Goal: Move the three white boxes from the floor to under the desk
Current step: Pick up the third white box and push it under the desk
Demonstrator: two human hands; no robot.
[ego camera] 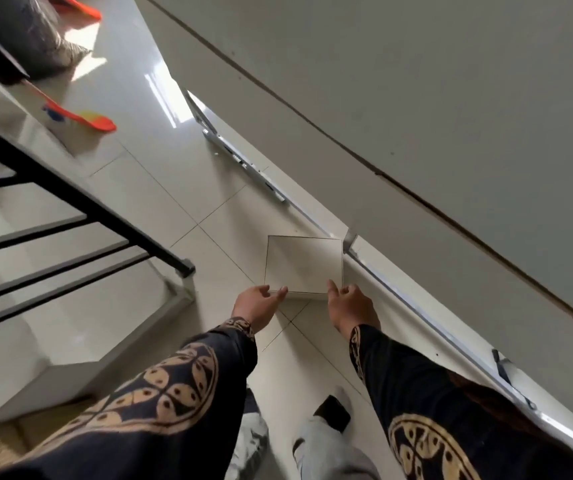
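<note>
Both hands, left hand (256,304) and right hand (351,308), spread open at the near edge of a white box (304,264); it looks stiff, light, smooth-sided—best gripped at opposite sides.

Head camera looks steeply down, tilted, at the floor (160,188).

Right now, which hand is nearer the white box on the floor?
Left, marginally. The left hand has open fingertips at the white box's near-left corner, seemingly touching. The right hand points a finger at the near-right edge; contact is unclear.
</note>
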